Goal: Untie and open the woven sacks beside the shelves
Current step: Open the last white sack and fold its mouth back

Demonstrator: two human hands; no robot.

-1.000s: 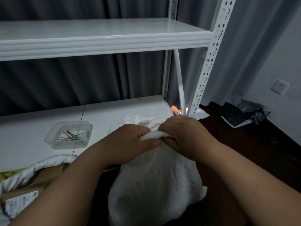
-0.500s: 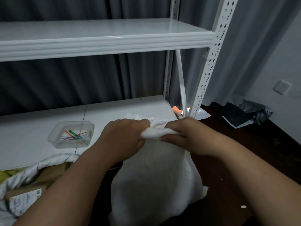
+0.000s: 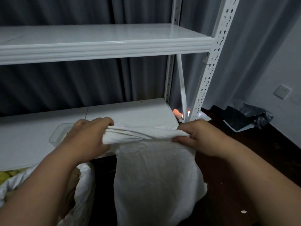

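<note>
White woven fabric is bunching between 2 bare hands in front of the metal shelving. The left hand [image 3: 88, 137] is gripping one end of the gathered sack mouth, its fingers curled over the top of the roll, and the right hand [image 3: 197, 137] is pinching the other end between thumb and curled fingers. Between them the rolled top edge is stretching almost level, while the rest of the white woven sack [image 3: 156, 181] is hanging down from it onto the dark floor [image 3: 244, 168], just in front of the lower shelf [image 3: 130, 111] and close to the perforated white upright [image 3: 210, 67]. Whether any tie is on the mouth, I cannot tell.

At the lower left, under the left forearm, a second white sack [image 3: 83, 181] is sitting with its mouth rolled open; something yellow [image 3: 6, 175] is showing by its far edge. A clear plastic tray [image 3: 57, 136] is resting on the lower shelf, partly hidden behind the left hand. The upper shelf [image 3: 104, 44] is running across above it all, with grey curtains [image 3: 65, 82] hanging behind. On the floor to the right, near the wall, crumpled black and grey plastic bags [image 3: 244, 116] are lying below a white wall socket [image 3: 282, 91], and something orange [image 3: 177, 112] is glowing at the foot of the upright.
</note>
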